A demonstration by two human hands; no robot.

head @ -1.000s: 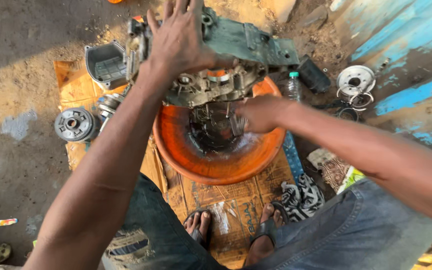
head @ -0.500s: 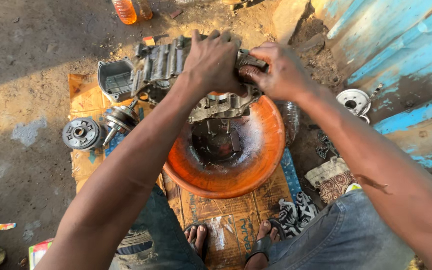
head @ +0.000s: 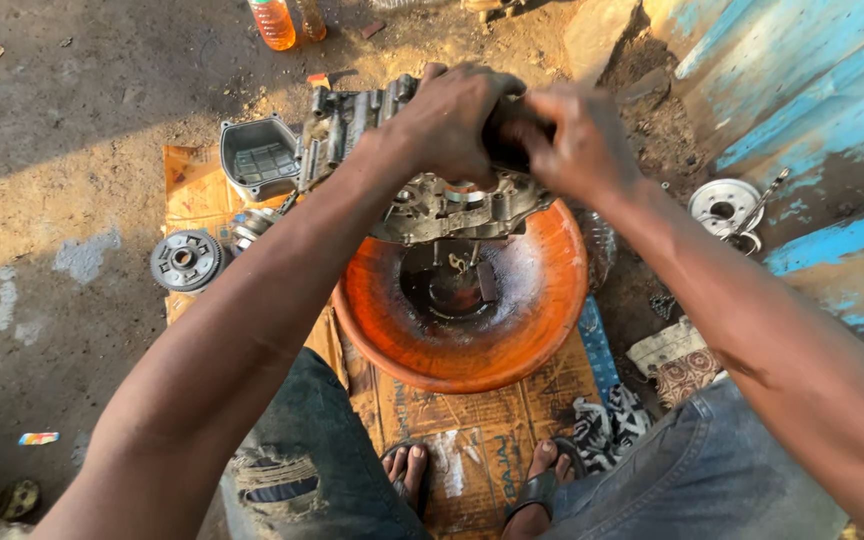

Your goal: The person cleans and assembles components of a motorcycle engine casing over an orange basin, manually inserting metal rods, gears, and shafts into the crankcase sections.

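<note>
Left hand (head: 449, 122), right hand (head: 574, 140), both clenched.

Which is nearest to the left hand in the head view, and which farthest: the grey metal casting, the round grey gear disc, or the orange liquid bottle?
1. Grey metal casting, under the left hand.
2. Orange liquid bottle, upper left.
3. Round grey gear disc, far left.

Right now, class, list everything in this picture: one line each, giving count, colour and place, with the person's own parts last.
metal casting: one, grey, oily, over the basin's far rim.
basin: one, orange, dark liquid and small parts inside, on cardboard.
cardboard: flattened, brown, under basin.
cover pan: one, grey, far left of cardboard.
round hub: one, grey, left on ground.
round disc: one, silver, right by blue wall.
bottle: one, orange liquid, top edge.
rags: patterned, right of basin.
left hand: grips casting.
right hand: grips casting.
feet: two, in sandals, bottom.
</note>
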